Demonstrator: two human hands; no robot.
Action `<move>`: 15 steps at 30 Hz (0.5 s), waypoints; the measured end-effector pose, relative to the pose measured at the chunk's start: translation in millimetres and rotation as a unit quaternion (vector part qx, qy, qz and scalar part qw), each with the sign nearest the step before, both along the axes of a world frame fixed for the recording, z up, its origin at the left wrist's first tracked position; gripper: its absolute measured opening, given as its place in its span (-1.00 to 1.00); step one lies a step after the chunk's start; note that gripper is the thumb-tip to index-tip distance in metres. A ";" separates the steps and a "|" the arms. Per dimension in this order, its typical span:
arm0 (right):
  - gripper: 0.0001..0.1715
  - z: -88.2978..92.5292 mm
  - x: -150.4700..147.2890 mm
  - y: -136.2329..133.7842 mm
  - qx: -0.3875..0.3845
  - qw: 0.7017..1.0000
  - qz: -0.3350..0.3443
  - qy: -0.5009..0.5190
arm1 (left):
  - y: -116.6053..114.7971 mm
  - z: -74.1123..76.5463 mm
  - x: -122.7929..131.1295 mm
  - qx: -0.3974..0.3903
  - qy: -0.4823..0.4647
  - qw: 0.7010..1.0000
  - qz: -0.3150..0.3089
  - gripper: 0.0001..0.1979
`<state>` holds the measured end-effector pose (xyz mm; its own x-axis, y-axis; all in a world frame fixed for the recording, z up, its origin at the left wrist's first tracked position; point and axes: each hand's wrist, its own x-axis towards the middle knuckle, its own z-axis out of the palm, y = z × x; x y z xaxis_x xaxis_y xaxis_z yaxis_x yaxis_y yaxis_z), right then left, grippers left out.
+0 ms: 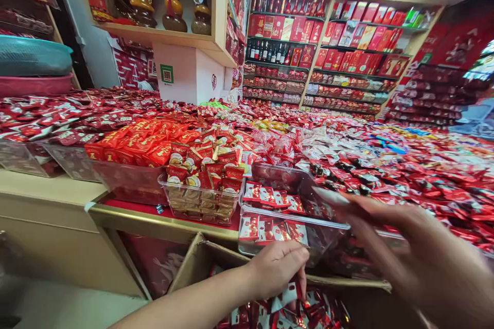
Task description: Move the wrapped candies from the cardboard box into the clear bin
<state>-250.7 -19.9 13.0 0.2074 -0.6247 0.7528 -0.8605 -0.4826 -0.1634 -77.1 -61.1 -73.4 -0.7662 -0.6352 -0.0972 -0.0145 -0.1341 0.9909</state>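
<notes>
My left hand (pixel 278 268) reaches down into an open cardboard box (pixel 219 253), its fingers curled and closed on a red-and-white candy packet (pixel 286 295). More such packets lie beneath it in the box. Over the right side of a clear plastic bin (pixel 297 220) hovers my right hand (pixel 409 247), smeared by motion. A whitish blur shows at its fingertips; whether it is a held packet I cannot tell. Inside the bin, red-and-white packets (pixel 275 198) stand in a neat row along the left, and the bin's right part is partly hidden by my right hand.
Left of the bin stands another clear bin of durian candies (pixel 208 175), then a bin of orange-red packets (pixel 135 144). Heaps of wrapped sweets (pixel 358 175) spread behind and right. A gold-edged counter (pixel 154 218) runs in front. Shelves of bottles and red boxes (pixel 285 28) line the back.
</notes>
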 end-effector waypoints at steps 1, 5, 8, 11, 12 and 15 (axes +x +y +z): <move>-0.79 13.4 7.5 -17.4 0.009 1.000 -0.006 0.024 | -0.1 0.1 -0.1 -0.008 -0.011 1.000 0.000 -0.65; -0.79 31.1 31.5 -97.9 0.216 0.897 -0.071 0.380 | 1.0 3.2 1.9 -0.035 -0.042 0.998 -0.012 -0.62; -0.77 15.3 35.3 -137.2 0.250 0.861 -0.063 0.438 | 1.4 7.1 5.5 -0.088 -0.079 0.993 -0.015 -0.59; -0.76 -2.5 33.8 -150.3 0.275 0.849 -0.060 0.448 | 1.6 11.0 9.0 -0.186 -0.111 0.976 -0.004 -0.56; -0.76 -6.5 33.4 -151.1 0.284 0.844 -0.059 0.451 | 1.7 11.9 9.8 -0.208 -0.117 0.971 -0.006 -0.56; -0.72 -12.0 35.1 -149.6 0.312 0.832 -0.058 0.455 | 2.5 12.7 10.9 -0.218 -0.132 0.966 -0.033 -0.60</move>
<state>-215.6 -169.5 1.0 0.4256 -0.8902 -0.1623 -0.7992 -0.4539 0.3939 -66.2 -58.6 -60.7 -0.7911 -0.6111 -0.0282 -0.2688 0.3059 0.9133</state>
